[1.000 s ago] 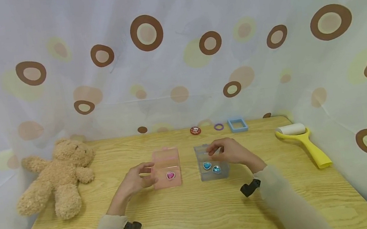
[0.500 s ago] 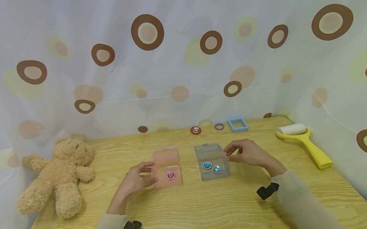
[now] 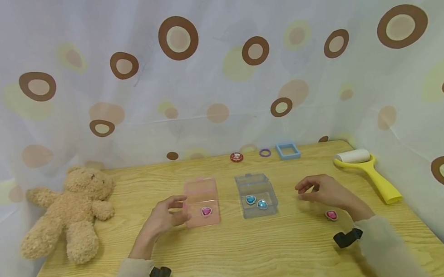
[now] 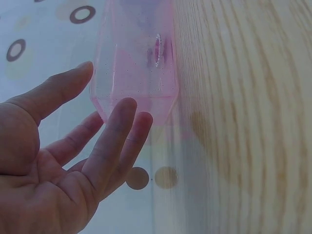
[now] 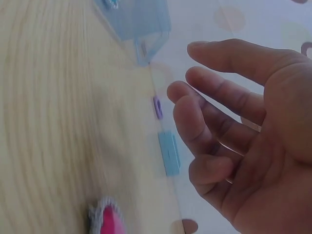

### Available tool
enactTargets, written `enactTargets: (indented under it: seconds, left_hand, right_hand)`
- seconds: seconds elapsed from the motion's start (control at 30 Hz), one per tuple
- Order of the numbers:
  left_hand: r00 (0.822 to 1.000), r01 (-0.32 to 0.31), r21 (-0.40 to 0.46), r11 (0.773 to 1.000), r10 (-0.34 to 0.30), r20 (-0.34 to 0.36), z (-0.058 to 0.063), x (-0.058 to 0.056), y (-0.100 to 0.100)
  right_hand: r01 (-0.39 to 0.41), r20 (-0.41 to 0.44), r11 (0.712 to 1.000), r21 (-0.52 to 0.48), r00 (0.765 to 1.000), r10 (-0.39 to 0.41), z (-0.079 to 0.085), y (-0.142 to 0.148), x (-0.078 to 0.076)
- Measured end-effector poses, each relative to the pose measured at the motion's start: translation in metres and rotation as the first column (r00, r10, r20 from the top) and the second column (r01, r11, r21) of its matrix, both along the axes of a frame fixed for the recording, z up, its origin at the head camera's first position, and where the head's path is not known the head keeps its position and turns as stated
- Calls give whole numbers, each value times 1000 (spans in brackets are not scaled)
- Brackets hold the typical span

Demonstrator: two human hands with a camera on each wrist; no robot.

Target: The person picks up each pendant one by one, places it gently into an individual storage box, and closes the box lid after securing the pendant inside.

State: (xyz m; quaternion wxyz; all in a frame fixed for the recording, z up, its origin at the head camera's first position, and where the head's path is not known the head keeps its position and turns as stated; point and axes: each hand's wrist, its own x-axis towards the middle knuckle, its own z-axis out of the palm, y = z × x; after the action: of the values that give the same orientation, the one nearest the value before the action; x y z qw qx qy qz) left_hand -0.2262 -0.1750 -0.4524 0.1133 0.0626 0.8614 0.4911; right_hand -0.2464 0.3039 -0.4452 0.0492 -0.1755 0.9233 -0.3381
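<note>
We find the bear (image 3: pixel 68 215) lying along the left edge of the worktop (image 3: pixel 227 256), its head toward the far left corner. Right of it, a sleeved left arm comes in from the near edge, a black camera (image 3: pixel 161 274) at its wrist. The left hand (image 3: pixel 164 219) is at the left side of the pink box (image 3: pixel 195 221), its fingers parted and loosely bent, the thumb apart from them; we cannot tell whether a fingertip touches the box. That box lies open, and we see a pink gem (image 3: pixel 206 211) in its near half, toward the right. Next, near the far edge, sits the chip (image 3: pixel 236 157). Nearer us the blue box (image 3: pixel 254 189) also lies open, two blue gems (image 3: pixel 251 200) side by side in its near half. Along the far edge follow the ring (image 3: pixel 265 153) and the frame (image 3: pixel 288 151). The right hand (image 3: pixel 323 190) hangs well right of the blue box, fingers relaxed and curved. We see a loose gem (image 3: pixel 331 215), pink, on the worktop just nearward of it. Last, by the right edge, lies the roller (image 3: pixel 367 170).
</note>
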Motion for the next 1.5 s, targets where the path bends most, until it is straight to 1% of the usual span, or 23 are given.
enactTargets:
  seconds: [0.1, 0.17, 0.4, 0.57, 0.83, 1.07, 1.17, 1.27, 1.37, 1.5]
  left_hand:
    - [1000, 3, 1, 1000, -3, 0, 0, 0, 0]
    - [1000, 5, 5, 1000, -5, 4, 0, 0, 0]
    - [1000, 3, 14, 1000, -4, 12, 0, 0, 0]
    - [1000, 2, 6, 1000, -2, 5, 1, 1, 1]
    - [1000, 3, 12, 1000, -3, 12, 1, 2, 2]
    - [1000, 1, 19, 1000, -1, 12, 2, 1, 2]
    - [1000, 1, 16, 1000, -1, 8, 2, 1, 2]
    - [1000, 4, 16, 1000, -4, 8, 2, 1, 2]
    - [1000, 8, 19, 1000, -8, 9, 2, 1, 1]
    - [1000, 8, 20, 1000, -8, 11, 1, 1, 1]
  right_hand:
    - [-12, 7, 1000, 1, 1000, 12, -2, 11, 5]
    - [-12, 27, 1000, -4, 1000, 12, -4, 18, 8]
    - [8, 89, 1000, -20, 996, -7, -11, 39, 13]
    - [5, 132, 1000, -20, 991, -3, -12, 48, 18]
    - [-48, 157, 999, 6, 986, 46, -18, 65, 20]
    - [-95, 181, 995, 15, 979, 91, -20, 73, 24]
    - [-113, 181, 993, 21, 978, 107, -21, 74, 25]
    - [-112, 172, 993, 46, 980, 103, -22, 73, 26]
    - [-87, 140, 992, 87, 987, 74, -21, 68, 26]
    - [-50, 122, 993, 105, 992, 37, -18, 64, 26]
